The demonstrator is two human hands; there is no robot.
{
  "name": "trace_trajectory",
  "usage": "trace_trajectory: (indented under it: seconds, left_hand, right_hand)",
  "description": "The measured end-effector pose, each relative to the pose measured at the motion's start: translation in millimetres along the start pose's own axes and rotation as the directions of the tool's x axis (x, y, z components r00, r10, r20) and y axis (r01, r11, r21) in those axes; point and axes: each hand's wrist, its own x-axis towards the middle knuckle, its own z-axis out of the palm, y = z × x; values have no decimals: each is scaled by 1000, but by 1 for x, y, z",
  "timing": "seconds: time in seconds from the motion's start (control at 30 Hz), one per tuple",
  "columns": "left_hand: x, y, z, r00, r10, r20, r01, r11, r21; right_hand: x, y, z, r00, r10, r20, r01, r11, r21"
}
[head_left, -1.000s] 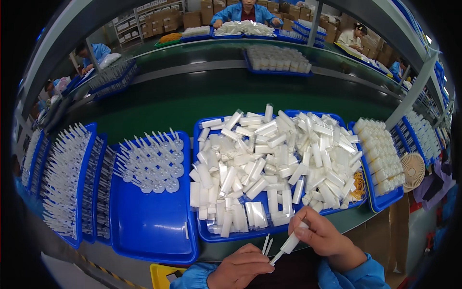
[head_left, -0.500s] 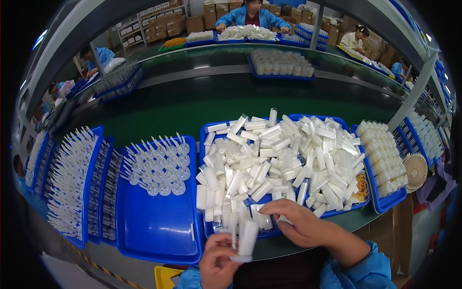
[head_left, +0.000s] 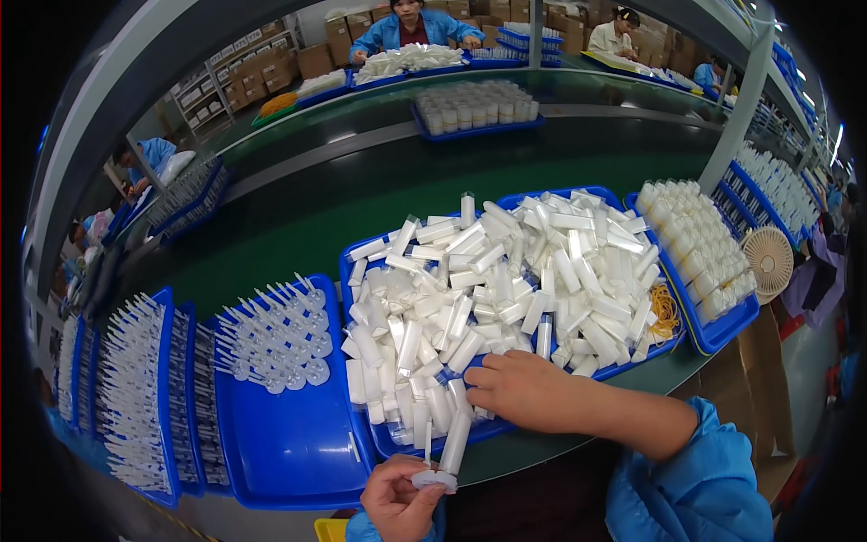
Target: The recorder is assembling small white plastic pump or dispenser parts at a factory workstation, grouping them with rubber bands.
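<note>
My left hand (head_left: 404,497) is closed around the round white base (head_left: 434,480) of a plastic part with a thin upright stem (head_left: 428,443). A white tubular sleeve (head_left: 457,441) stands on that base beside the stem, leaning slightly right. My right hand (head_left: 524,390) lies palm down at the near side of a heap of white sleeves (head_left: 411,348) with clear film ends. Its fingers are curled together against the heap, and whatever they grip is hidden. The heap fills two blue trays (head_left: 596,191).
Left of the heap, a blue tray (head_left: 289,452) holds several stemmed white parts (head_left: 275,339). Stacked trays (head_left: 167,388) of similar parts stand further left. At right are yellow rubber bands (head_left: 665,312), a tray of banded sleeves (head_left: 695,253) and a small fan (head_left: 768,257). A person (head_left: 415,32) sits across the green belt (head_left: 298,217).
The view has shifted and tilted. My right hand has moved left and down onto the heap's near side, its fingers curling. My left hand still grips the base with the sleeve.
</note>
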Motion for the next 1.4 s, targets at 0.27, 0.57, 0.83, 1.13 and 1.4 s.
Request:
trace_trajectory:
  seconds: [0.27,0.57,0.83,1.13,1.4]
  left_hand:
    - [3,2,2,993,49,108,-72,973,220]
    - [16,14,20,906,180,383,-333,862,382]
    - [20,10,27,909,183,373,-319,884,343]
    - [19,3,19,883,105,458,-281,899,335]
    - [2,-9,23,908,184,375,-289,925,246]
  right_hand:
    - [-6,4,-1,989,151,13,-151,988,26]
    - [-15,-11,-23,748,664,14,-108,102,989]
    - [-22,-11,-21,905,391,167,-7,-380,925]
    - [-37,-9,-40,940,326,95,-242,444,863]
    - [-38,-31,-28,977,173,127,-197,492,848]
